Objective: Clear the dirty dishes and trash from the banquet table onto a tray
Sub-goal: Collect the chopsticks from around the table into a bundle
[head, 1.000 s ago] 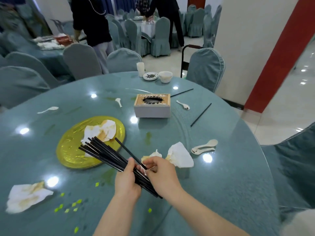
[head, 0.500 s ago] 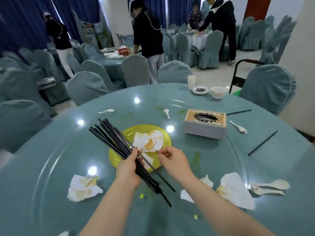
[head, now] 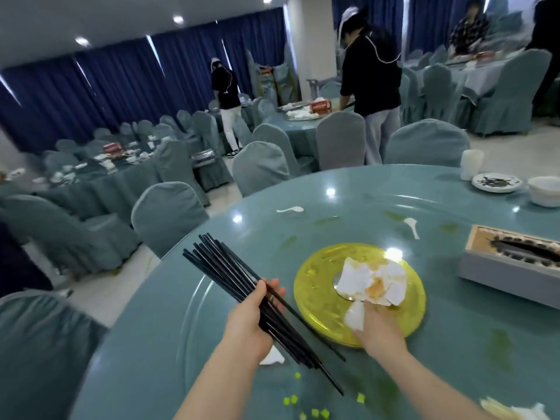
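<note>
The left hand (head: 253,321) is wrapped around a fat bunch of chopsticks (head: 242,286) — long, thin, black and shiny. Their far ends fan out up and to the left, past the counter's left edge, and their near ends point down toward the person. One stick sticks out lower than the rest.

The right hand (head: 377,327) lies on the near edge of the plate (head: 318,280), a big round flat one, bright yellow and shiny like gold. Its fingers pinch a small white napkin (head: 356,315). Half a second ago this hand was in the air beside the chopsticks and held nothing you could see. A bigger crumpled tissue (head: 372,280), white with an orange stain, sits in the middle of the plate, touching the napkin.

The counter (head: 454,344) is round, blue-green and glossy, with lamp spots shining on it. Small green bits and green smears lie along its near edge. Two white spoons (head: 412,226) lie near the far left side. A box (head: 512,259) with a wood-colored top and a dark oval slot stands at the right edge of the view. At the far right edge are a white cup (head: 471,164), a small dish (head: 497,182) with dark scraps and a white bowl (head: 545,190).

The view has turned left since before — more chairs and dark blue curtains show now.
</note>
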The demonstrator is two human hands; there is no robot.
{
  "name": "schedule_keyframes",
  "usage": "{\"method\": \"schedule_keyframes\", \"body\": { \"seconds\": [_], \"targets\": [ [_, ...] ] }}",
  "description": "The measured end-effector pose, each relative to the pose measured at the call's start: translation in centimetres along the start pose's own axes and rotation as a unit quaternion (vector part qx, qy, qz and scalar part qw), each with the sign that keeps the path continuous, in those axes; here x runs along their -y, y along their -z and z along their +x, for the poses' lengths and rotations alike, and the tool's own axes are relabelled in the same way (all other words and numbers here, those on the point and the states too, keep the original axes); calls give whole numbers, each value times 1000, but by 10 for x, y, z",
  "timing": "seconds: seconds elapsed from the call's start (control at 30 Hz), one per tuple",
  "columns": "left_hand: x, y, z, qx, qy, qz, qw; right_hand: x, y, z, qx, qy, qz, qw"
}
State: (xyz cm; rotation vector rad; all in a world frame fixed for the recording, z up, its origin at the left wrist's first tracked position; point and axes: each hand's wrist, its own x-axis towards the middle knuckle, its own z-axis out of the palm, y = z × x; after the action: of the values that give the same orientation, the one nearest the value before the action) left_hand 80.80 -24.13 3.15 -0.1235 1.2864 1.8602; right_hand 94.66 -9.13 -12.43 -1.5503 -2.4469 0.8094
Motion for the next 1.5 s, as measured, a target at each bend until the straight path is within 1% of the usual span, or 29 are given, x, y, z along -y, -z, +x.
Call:
{"method": "schedule_keyframes", "body": {
  "seconds": [0.17, 0.23, 0.33, 0.47, 0.6, 0.7, 0.8, 0.93, 1.1, 1.33, 1.5],
  "targets": [
    [-29, 28, -16, -27, -23, -57, 998, 40, -4, -20, 29, 31, 60, 997],
    [-37, 37, -26, -24, -28, -83, 996, 56, 0, -33, 36, 41, 79, 995],
    [-47, 49, -43, -14, -39, -113, 993, 77, 16, -54, 23, 57, 106, 993],
    [-60, 71, -71, 14, -38, -107, 993, 100, 34, -96, 0, 77, 141, 987],
    [-69, 96, -104, 33, -36, -75, 996, 117, 45, -155, -24, 89, 175, 980],
    [-79, 114, -131, 76, -28, -61, 995, 131, 58, -206, -40, 81, 210, 974],
    [-90, 124, -162, 137, -19, -63, 988, 145, 83, -264, -87, 77, 245, 962],
    [-97, 134, -206, 212, -11, -55, 976, 159, 117, -346, -182, 71, 272, 942],
    [-88, 123, -276, 300, 18, -42, 953, 150, 158, -456, -278, 49, 279, 918],
    [-51, 86, -405, 448, 61, -25, 892, 117, 227, -615, -423, 11, 181, 888],
    [2, 62, -519, 535, 112, -34, 837, 80, 254, -738, -500, -34, 137, 855]
  ]
}}
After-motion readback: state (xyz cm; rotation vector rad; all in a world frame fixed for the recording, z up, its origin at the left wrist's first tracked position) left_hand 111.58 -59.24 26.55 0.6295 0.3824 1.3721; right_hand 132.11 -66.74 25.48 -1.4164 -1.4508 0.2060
